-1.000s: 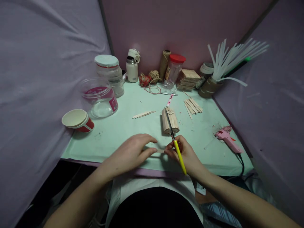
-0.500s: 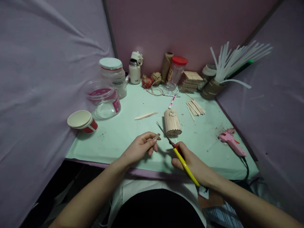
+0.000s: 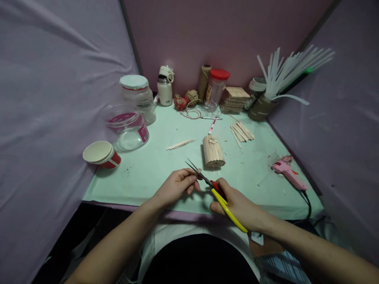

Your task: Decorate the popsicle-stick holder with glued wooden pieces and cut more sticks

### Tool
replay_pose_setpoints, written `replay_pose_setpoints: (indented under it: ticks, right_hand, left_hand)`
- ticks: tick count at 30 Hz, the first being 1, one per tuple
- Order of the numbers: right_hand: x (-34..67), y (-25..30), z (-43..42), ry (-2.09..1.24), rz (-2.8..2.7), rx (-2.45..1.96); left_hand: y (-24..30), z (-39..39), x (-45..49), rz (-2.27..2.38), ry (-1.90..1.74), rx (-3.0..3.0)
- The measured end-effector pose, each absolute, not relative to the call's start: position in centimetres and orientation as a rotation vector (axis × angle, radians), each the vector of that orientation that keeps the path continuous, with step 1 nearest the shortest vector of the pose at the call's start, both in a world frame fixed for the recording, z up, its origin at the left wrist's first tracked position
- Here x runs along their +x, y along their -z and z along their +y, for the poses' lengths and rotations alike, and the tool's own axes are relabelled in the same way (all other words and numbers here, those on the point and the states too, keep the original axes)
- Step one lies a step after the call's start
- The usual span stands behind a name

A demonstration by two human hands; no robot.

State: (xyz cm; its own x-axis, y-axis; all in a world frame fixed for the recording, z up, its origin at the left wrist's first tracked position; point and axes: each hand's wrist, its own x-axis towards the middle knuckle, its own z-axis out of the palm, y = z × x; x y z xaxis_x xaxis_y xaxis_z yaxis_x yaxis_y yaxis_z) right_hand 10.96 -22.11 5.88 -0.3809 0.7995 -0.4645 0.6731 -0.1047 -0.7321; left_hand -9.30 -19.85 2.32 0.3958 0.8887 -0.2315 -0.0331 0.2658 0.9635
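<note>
A left hand [image 3: 177,185] pinches a small wood strip [image 3: 199,170] between thumb and fingers just above the near edge of a green-covered table [image 3: 148,177], while the right hand [image 3: 239,205] wraps the handles of a pair of yellow scissors [image 3: 222,202]. The left fingers are narrow, closed on the strip, with only a short end showing past them, apparently to keep the piece steady and the fingertips off the steel. The right thumb and fingers hold the handles partly spread, and the slightly parted blades cross at the strip's end; whether they touch it is too small to tell.

Just beyond the hands, a wooden barrel [image 3: 213,153] topped with a small flower [image 3: 212,141] lies tilted on the cloth, probably set there to stay in sight and reach. Loose sticks [image 3: 242,132] lie behind it to the right and pointed slivers [image 3: 180,144] to its left, both handy as stock. A pink glue gun [image 3: 286,171] rests at the right edge, its cord hanging off the side, likely to keep the nozzle clear of the arms.

Half a second ago the scissors stand apart from the strip, blades nearly together; now they reach it with tips spread. The barrel has not moved on the cloth.
</note>
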Motion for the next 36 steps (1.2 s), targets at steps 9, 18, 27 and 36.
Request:
replay_pose_setpoints:
  ticks: [9,18,27,36]
  right_hand:
    - [11.19,-5.71,-22.11,-1.490,-2.008,-1.665]
    - [11.40,-5.39,-22.14,-1.475,-2.018,-1.660]
    - [11.36,-5.37,-22.20,-1.499,-2.009,-1.662]
    - [11.12,-5.44,-22.00,-1.492,-2.029,-1.706]
  left_hand:
    - [-1.73,-20.06,-9.27,0.942,-0.808,1.081]
    - [-2.00,-20.12,-9.17,0.953,-0.791,1.073]
    - [-1.76,-20.11,-9.03,0.967,-0.807,1.066]
    - [-1.73,-20.14,-8.95,0.973,-0.795,1.076]
